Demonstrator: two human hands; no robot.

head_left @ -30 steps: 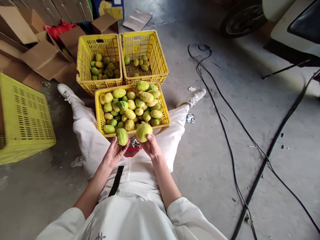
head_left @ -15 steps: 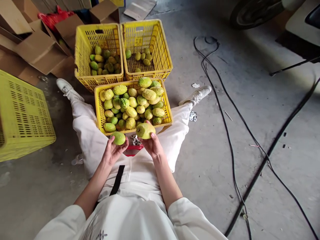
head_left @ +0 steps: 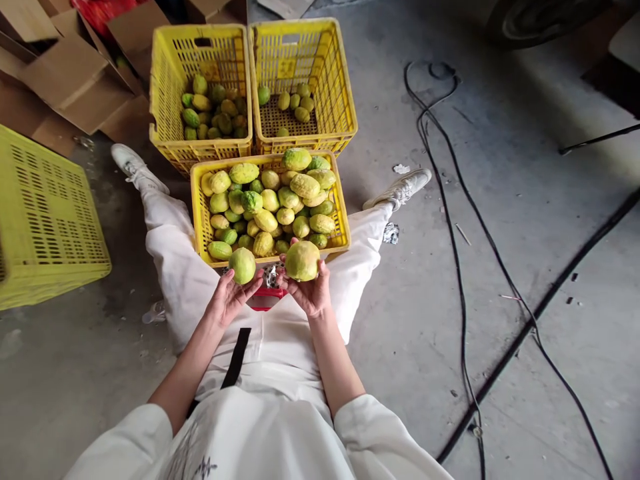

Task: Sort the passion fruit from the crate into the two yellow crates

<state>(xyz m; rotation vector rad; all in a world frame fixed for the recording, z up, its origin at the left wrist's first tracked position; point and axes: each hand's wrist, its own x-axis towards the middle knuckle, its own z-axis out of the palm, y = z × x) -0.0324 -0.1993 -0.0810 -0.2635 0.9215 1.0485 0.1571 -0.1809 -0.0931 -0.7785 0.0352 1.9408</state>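
Side crate: yellow crate (head_left: 50, 220) stands alone on the concrete floor (head_left: 450, 267) at the far left, apart from the others; nothing of its inside shows.
Cardboard: flattened boxes (head_left: 65, 80) lie at the upper left, behind the crates.
Back crates: two yellow crates stand side by side; the left one (head_left: 170, 80) has a layer of fruit, the right one (head_left: 340, 87) only a few pieces on its bottom.
Near crate: full crate (head_left: 197, 220) sits between the person's spread legs, heaped above its rim, close enough for both hands to reach it.
Left hand: left hand (head_left: 227, 300) is palm up, fingers curled loosely under a round green fruit (head_left: 243, 265), just before the near edge of the full crate; the grip leaves the top of the fruit open to view.
Right hand: right hand (head_left: 310, 293) cups a larger yellowish fruit (head_left: 302, 260) from below, fingertips pressed on its sides, also at the near edge; it looks held up for inspection.
Cables: black cables (head_left: 450, 200) run over the floor at the right, well apart.
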